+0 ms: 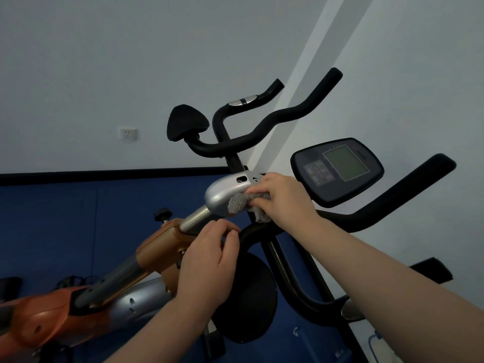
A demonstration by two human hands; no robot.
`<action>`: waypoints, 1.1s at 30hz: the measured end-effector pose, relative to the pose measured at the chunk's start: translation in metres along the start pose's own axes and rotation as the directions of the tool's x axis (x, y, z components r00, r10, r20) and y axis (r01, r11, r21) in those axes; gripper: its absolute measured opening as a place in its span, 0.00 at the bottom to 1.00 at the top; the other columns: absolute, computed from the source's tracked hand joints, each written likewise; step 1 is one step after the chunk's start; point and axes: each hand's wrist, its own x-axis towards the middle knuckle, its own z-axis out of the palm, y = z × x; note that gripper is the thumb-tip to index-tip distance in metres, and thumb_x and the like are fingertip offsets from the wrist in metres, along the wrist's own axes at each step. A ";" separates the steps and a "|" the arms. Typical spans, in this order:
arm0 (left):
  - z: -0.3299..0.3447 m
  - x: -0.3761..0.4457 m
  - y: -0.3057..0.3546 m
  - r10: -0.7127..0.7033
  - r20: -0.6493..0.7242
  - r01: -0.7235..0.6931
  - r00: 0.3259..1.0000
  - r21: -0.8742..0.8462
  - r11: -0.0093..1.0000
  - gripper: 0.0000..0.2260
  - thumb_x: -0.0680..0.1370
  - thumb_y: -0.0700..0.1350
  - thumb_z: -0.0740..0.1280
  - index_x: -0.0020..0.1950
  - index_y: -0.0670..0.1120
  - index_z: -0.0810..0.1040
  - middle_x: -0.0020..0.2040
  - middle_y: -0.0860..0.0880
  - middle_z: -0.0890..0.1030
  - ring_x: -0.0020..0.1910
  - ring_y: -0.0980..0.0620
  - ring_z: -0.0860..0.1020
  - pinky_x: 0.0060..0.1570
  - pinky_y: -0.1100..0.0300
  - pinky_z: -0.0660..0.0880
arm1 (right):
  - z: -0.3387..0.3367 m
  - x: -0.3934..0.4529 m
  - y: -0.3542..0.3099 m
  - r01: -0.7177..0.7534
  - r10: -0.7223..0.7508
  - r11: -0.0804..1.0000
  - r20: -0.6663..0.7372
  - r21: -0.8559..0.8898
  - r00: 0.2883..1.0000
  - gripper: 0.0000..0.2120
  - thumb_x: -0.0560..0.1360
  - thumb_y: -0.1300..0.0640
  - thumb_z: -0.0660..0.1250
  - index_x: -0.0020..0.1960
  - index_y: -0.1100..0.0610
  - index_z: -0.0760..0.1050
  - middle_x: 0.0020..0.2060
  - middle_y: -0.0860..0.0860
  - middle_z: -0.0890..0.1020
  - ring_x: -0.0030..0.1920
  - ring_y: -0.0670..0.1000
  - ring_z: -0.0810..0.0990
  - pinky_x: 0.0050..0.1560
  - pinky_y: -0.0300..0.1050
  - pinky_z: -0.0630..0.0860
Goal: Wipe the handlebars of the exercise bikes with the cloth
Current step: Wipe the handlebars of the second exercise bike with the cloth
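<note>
An orange and silver exercise bike leans across the lower left, tilted in the view. Its black handlebars branch out to the right around a dark console with a grey screen. My right hand is shut on a grey cloth and presses it against the silver stem cover just below the console. My left hand curls around the metal stem post and the lower black bar, gripping there. A black elbow pad sits beneath my left hand.
A black knob sticks out of the orange clamp. Farther handlebars with a silver pulse sensor and a black pad rise against the pale wall. Blue wall padding fills the lower background. A white socket is on the wall.
</note>
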 end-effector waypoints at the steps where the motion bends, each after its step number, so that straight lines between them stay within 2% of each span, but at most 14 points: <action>1: -0.001 0.000 0.000 -0.002 0.005 0.002 1.000 -0.007 1.000 0.08 0.78 0.50 0.57 0.45 0.57 0.75 0.42 0.58 0.78 0.43 0.61 0.76 0.39 0.60 0.74 | -0.004 -0.003 0.001 0.002 -0.003 1.000 -0.045 -0.023 0.999 0.09 0.73 0.54 0.71 0.53 0.50 0.83 0.45 0.50 0.79 0.47 0.51 0.78 0.48 0.48 0.75; 3: -0.002 -0.002 0.000 -0.010 0.011 0.010 1.000 -0.029 1.000 0.09 0.77 0.51 0.56 0.45 0.58 0.75 0.42 0.58 0.78 0.43 0.62 0.76 0.39 0.60 0.74 | -0.021 -0.014 0.009 -0.046 0.042 0.999 -0.256 -0.008 0.966 0.09 0.72 0.54 0.71 0.52 0.50 0.83 0.43 0.48 0.78 0.44 0.49 0.77 0.45 0.45 0.75; 5: -0.001 -0.004 -0.002 -0.021 0.003 0.021 1.000 -0.066 0.998 0.09 0.77 0.51 0.56 0.45 0.58 0.76 0.42 0.58 0.78 0.44 0.61 0.76 0.40 0.61 0.73 | -0.039 -0.034 0.019 -0.121 0.130 0.991 -0.439 0.050 0.889 0.09 0.71 0.53 0.72 0.52 0.51 0.82 0.42 0.46 0.76 0.43 0.48 0.76 0.43 0.43 0.74; 9: 0.003 -0.006 -0.004 -0.033 -0.017 0.031 0.999 -0.103 0.994 0.10 0.78 0.48 0.56 0.44 0.56 0.76 0.41 0.57 0.78 0.44 0.61 0.76 0.40 0.65 0.69 | -0.025 -0.071 0.014 -0.289 0.254 0.957 -0.434 -0.015 0.864 0.10 0.74 0.54 0.69 0.54 0.53 0.81 0.43 0.46 0.73 0.43 0.47 0.74 0.43 0.40 0.72; 12: 0.005 -0.005 -0.005 -0.019 -0.033 0.015 0.999 -0.102 0.995 0.11 0.78 0.50 0.54 0.45 0.56 0.76 0.41 0.57 0.78 0.45 0.61 0.76 0.40 0.64 0.70 | 0.011 -0.081 -0.014 -0.281 0.296 0.954 -0.462 0.103 0.836 0.08 0.75 0.55 0.68 0.53 0.53 0.81 0.43 0.44 0.72 0.38 0.40 0.71 0.39 0.25 0.66; 15: 0.005 -0.005 -0.005 -0.014 -0.038 0.009 0.999 -0.118 0.993 0.11 0.77 0.51 0.54 0.45 0.55 0.76 0.41 0.58 0.78 0.45 0.60 0.76 0.42 0.61 0.72 | 0.028 -0.086 -0.024 -0.241 0.328 0.940 -0.440 0.243 0.836 0.10 0.75 0.56 0.68 0.56 0.51 0.80 0.44 0.43 0.72 0.39 0.35 0.72 0.42 0.20 0.66; 18: 0.006 -0.004 -0.004 -0.013 -0.051 0.006 0.999 -0.127 0.992 0.11 0.77 0.51 0.54 0.45 0.55 0.76 0.41 0.57 0.78 0.44 0.60 0.76 0.42 0.58 0.73 | 0.028 -0.087 -0.022 -0.179 0.316 0.922 -0.401 0.342 0.860 0.10 0.74 0.56 0.69 0.55 0.52 0.81 0.44 0.42 0.73 0.42 0.34 0.74 0.42 0.22 0.68; 22: 0.007 -0.004 -0.005 -0.041 -0.045 0.032 0.998 -0.174 0.984 0.12 0.77 0.53 0.54 0.45 0.54 0.76 0.41 0.55 0.79 0.42 0.58 0.77 0.43 0.50 0.75 | 0.037 -0.093 -0.031 -0.160 0.318 0.863 -0.270 0.479 0.909 0.09 0.74 0.54 0.69 0.54 0.49 0.81 0.43 0.40 0.75 0.45 0.39 0.77 0.45 0.30 0.74; 25: 0.006 -0.004 -0.006 -0.050 -0.035 0.042 0.998 -0.197 0.979 0.13 0.78 0.55 0.54 0.46 0.53 0.76 0.42 0.53 0.79 0.43 0.55 0.78 0.45 0.46 0.75 | 0.035 -0.094 -0.031 -0.180 0.323 0.845 -0.212 0.504 0.922 0.09 0.74 0.55 0.69 0.53 0.49 0.82 0.42 0.41 0.76 0.45 0.39 0.77 0.46 0.29 0.73; 28: 0.005 -0.003 -0.008 -0.043 -0.013 0.039 0.999 -0.221 0.974 0.14 0.78 0.56 0.53 0.45 0.52 0.76 0.42 0.52 0.79 0.44 0.53 0.77 0.46 0.44 0.75 | 0.026 -0.095 -0.028 -0.230 0.318 0.816 -0.080 0.531 0.945 0.07 0.74 0.56 0.69 0.51 0.51 0.82 0.42 0.42 0.77 0.44 0.39 0.77 0.45 0.28 0.72; 30: 0.002 -0.002 -0.010 -0.032 0.025 0.037 0.999 -0.209 0.977 0.14 0.78 0.57 0.53 0.44 0.54 0.75 0.42 0.53 0.78 0.44 0.55 0.77 0.46 0.46 0.75 | 0.018 -0.095 -0.025 -0.255 0.283 0.835 0.018 0.487 0.959 0.05 0.74 0.55 0.69 0.49 0.50 0.82 0.42 0.43 0.77 0.43 0.39 0.77 0.44 0.28 0.71; 33: -0.004 0.001 -0.013 0.002 0.110 0.014 0.994 -0.144 0.989 0.12 0.78 0.57 0.52 0.46 0.57 0.74 0.44 0.55 0.78 0.46 0.58 0.76 0.47 0.48 0.75 | 0.002 -0.099 -0.018 -0.300 0.288 0.855 0.094 0.423 0.953 0.03 0.73 0.53 0.69 0.45 0.48 0.83 0.42 0.45 0.78 0.43 0.40 0.77 0.46 0.36 0.73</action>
